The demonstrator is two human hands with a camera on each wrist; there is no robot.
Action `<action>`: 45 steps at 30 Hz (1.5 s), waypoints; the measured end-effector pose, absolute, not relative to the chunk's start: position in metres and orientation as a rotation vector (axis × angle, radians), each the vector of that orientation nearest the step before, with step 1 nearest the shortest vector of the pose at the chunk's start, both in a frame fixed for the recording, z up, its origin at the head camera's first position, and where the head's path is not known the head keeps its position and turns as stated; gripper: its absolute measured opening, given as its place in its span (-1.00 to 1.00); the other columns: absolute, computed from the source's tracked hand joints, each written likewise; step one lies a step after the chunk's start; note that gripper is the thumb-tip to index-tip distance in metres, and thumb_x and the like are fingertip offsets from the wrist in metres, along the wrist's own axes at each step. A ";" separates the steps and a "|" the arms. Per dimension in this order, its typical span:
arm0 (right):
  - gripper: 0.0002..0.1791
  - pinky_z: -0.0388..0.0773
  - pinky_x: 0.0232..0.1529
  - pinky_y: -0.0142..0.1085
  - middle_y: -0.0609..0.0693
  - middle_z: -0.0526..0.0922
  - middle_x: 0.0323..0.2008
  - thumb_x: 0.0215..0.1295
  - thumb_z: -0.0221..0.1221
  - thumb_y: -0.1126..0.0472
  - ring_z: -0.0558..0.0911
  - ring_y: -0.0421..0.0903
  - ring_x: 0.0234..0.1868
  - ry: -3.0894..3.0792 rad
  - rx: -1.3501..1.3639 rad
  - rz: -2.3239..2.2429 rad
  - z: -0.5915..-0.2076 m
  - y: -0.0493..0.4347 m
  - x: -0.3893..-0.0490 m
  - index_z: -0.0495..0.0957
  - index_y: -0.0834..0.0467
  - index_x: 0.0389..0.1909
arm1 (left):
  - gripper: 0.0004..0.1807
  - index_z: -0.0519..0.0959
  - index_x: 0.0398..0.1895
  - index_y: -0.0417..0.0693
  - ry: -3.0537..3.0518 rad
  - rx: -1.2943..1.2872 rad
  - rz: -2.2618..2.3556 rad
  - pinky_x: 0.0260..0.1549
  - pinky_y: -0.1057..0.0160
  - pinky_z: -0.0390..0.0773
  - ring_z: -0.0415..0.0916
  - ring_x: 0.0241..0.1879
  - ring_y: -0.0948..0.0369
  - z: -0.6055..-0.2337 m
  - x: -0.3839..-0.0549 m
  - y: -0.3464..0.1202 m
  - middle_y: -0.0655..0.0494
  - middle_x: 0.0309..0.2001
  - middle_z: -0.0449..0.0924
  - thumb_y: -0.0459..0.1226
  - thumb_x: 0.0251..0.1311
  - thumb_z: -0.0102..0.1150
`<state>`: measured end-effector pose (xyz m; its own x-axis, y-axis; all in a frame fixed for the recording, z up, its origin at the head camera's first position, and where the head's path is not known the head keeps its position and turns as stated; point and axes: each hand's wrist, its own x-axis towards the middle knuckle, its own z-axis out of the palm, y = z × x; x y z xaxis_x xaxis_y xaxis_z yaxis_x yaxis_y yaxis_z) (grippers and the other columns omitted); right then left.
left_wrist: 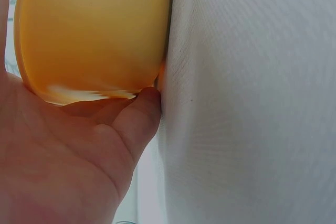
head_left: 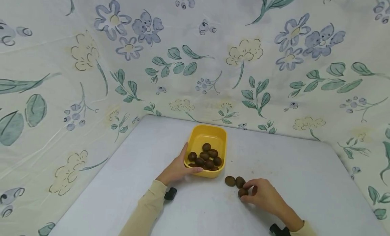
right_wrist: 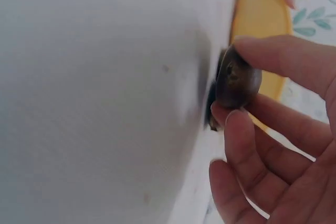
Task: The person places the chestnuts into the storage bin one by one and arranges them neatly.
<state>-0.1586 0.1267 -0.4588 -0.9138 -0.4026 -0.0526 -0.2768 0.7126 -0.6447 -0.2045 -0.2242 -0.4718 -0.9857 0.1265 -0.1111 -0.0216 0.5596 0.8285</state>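
My left hand [head_left: 178, 168] grips the near left corner of a yellow plastic tub [head_left: 208, 130], its thumb along the near side. In the left wrist view, the tub's smooth wall [left_wrist: 94, 35] lies against the fingers. Several small, dark brown, oval fruits [head_left: 204, 156] lie in the tub, mostly towards its near end. To the right, my right hand [head_left: 268, 197] pinches a brown oval fruit [right_wrist: 239, 80] between thumb and fingers, low over the table. Two similar fruits, one greenish brown [head_left: 230, 181] and one darker [head_left: 240, 182], lie beside it on the table.
The white-covered table [head_left: 304, 171] meets a flower-printed cloth [head_left: 213, 66] at the back and left side. Black wrist devices show at the left wrist [head_left: 171, 194] and right wrist [head_left: 278, 230]. Tiny specks dot the table near the fruits.
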 end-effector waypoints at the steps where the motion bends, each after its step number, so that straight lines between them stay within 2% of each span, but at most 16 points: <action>1: -0.65 0.46 -0.55 -0.43 -0.14 0.66 -0.43 0.08 0.53 0.16 0.48 -0.28 -0.49 2.717 -0.555 -1.002 -0.458 0.128 -0.160 0.76 0.19 -0.12 | 0.46 -0.34 0.71 0.21 2.634 0.092 1.401 0.55 -0.32 0.13 0.06 0.64 -0.13 -0.471 -0.204 -0.224 -0.08 0.68 -0.01 0.23 -0.04 0.54; 13: -0.67 0.40 -0.53 -0.43 -0.05 0.64 -0.43 0.16 0.48 0.16 0.44 -0.27 -0.48 2.743 -0.546 -1.155 -0.449 0.141 -0.183 0.76 0.19 -0.07 | 0.47 -0.36 0.71 0.20 2.637 0.070 1.378 0.55 -0.31 0.13 0.04 0.64 -0.15 -0.470 -0.205 -0.225 -0.10 0.68 -0.03 0.24 -0.05 0.54; 21: -0.67 0.41 -0.48 -0.44 -0.01 0.76 -0.28 0.19 0.48 0.15 0.46 -0.28 -0.44 2.773 -0.588 -1.298 -0.444 0.141 -0.201 0.77 0.21 -0.07 | 0.47 -0.35 0.71 0.20 2.630 0.064 1.391 0.55 -0.31 0.12 0.03 0.64 -0.15 -0.469 -0.204 -0.223 -0.10 0.68 -0.03 0.23 -0.05 0.54; 33: -0.59 0.39 -0.47 -0.42 0.08 0.76 -0.17 0.26 0.44 0.06 0.48 -0.09 -0.33 2.777 -0.482 -1.381 -0.429 0.121 -0.229 0.74 0.17 0.05 | 0.46 -0.35 0.71 0.20 2.631 0.053 1.386 0.55 -0.32 0.12 0.03 0.64 -0.15 -0.465 -0.203 -0.221 -0.09 0.68 -0.02 0.22 -0.04 0.54; 37: -0.59 0.39 -0.50 -0.41 0.10 0.75 -0.16 0.27 0.44 0.05 0.49 -0.06 -0.34 2.752 -0.491 -1.441 -0.429 0.114 -0.240 0.74 0.16 0.07 | 0.46 -0.33 0.71 0.19 2.628 0.050 1.394 0.55 -0.32 0.12 0.04 0.64 -0.15 -0.464 -0.202 -0.220 -0.09 0.68 -0.01 0.20 -0.04 0.54; 45: -0.57 0.45 -0.41 -0.39 0.11 0.78 -0.04 0.26 0.44 0.05 0.50 -0.03 -0.29 2.733 -0.448 -1.458 -0.431 0.092 -0.255 0.73 0.15 0.10 | 0.47 -0.33 0.71 0.22 2.628 0.053 1.402 0.54 -0.33 0.14 0.06 0.64 -0.13 -0.468 -0.204 -0.219 -0.07 0.68 0.01 0.23 -0.06 0.55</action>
